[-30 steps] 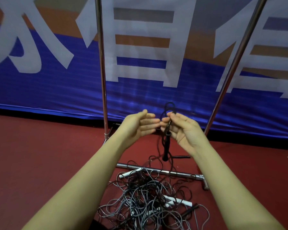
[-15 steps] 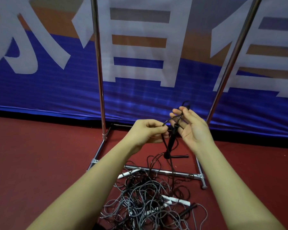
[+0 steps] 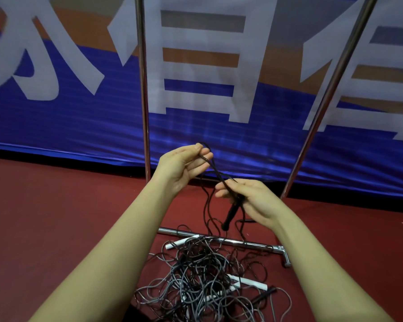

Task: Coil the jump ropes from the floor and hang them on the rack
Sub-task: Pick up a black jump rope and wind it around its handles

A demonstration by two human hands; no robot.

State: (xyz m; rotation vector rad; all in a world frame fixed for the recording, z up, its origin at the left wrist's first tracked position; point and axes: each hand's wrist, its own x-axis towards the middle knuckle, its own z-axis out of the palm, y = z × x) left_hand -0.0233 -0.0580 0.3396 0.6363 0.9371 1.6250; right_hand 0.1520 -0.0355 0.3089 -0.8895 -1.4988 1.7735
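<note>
My left hand [image 3: 184,167] is raised and pinches a loop of the black jump rope cord [image 3: 215,169] between thumb and fingertips. Lower and to the right, my right hand [image 3: 251,202] grips the same rope's black handle [image 3: 232,213], which points down and to the left. The cord runs taut between both hands, and its slack drops into a tangled pile of grey and black jump ropes [image 3: 203,280] with white handles on the red floor. The metal rack [image 3: 142,89] stands just behind, its base bar [image 3: 249,243] under the pile's far edge.
The rack's right upright [image 3: 328,98] leans across the upper right. A blue banner [image 3: 68,126] with large white characters hangs right behind the rack. Red floor [image 3: 56,217] stretches to the left and right of the pile.
My left hand has lifted up and left, drawing out a loop of black cord. My right hand has sunk lower with the handle. The hands, close together before, are now apart.
</note>
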